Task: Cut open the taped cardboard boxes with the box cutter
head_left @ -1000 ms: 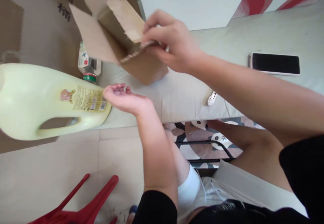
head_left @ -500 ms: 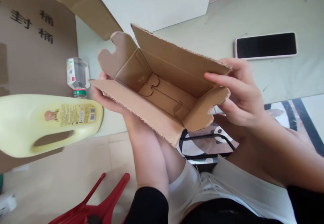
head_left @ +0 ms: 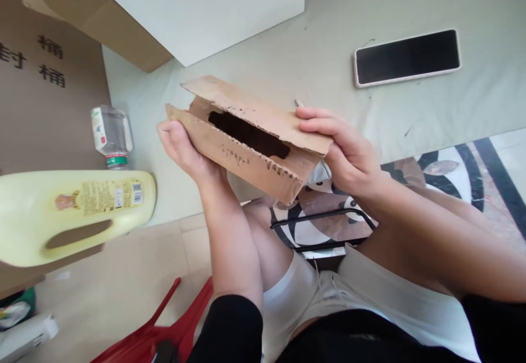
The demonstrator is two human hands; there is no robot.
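Note:
Between my two hands is a small brown cardboard box [head_left: 234, 152], held tilted in front of me. Its end flaps are folded inward and its two long flaps lean toward each other, leaving a dark slot in the middle. My left hand [head_left: 183, 147] grips the box's left end, thumb on the near flap. My right hand [head_left: 343, 149] holds the right end, its fingers on the far flap. The underside of the box is hidden, and so is most of its inside.
A phone [head_left: 406, 59] lies on the pale tabletop [head_left: 411, 114] at right. To the left are a yellow jug [head_left: 119, 199], a clear plastic bottle [head_left: 110, 133] and a large cardboard box [head_left: 74, 116]. A white box [head_left: 230, 7] stands behind; a red chair [head_left: 164, 330] is below.
The box's end flaps have gone inward and its long flaps have come closer together over the opening. My right hand has moved left, and the view has shifted slightly.

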